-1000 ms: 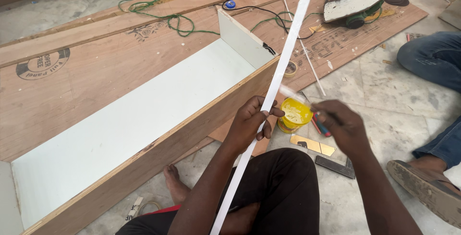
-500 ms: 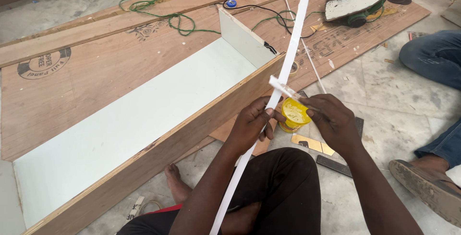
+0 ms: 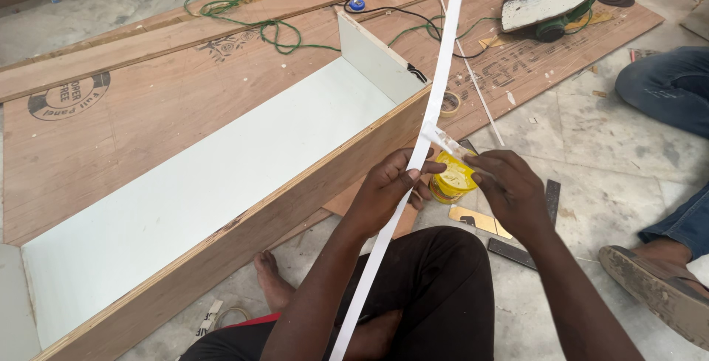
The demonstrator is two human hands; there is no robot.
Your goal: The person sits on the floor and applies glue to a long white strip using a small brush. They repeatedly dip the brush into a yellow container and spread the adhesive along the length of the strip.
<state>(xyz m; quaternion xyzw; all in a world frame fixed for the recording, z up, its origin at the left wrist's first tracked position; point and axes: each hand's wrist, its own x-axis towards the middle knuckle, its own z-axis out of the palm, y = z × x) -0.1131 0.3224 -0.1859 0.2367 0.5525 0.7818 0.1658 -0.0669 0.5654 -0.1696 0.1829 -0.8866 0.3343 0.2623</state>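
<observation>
The white edge-banding strip (image 3: 436, 102) runs long from seven o'clock to one o'clock, passing through the left hand (image 3: 388, 187), which pinches it; the right hand (image 3: 509, 187), at three o'clock of that grip, holds a small applicator (image 3: 447, 141) against it, above the yellow glue tub (image 3: 452, 178)

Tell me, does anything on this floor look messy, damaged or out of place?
Mostly clutter. A green cord lies in loose tangles across the plywood sheet. The square ruler sits partly under the right hand. The yellow tin stands open on the floor. Nothing looks spilled or broken.
</observation>
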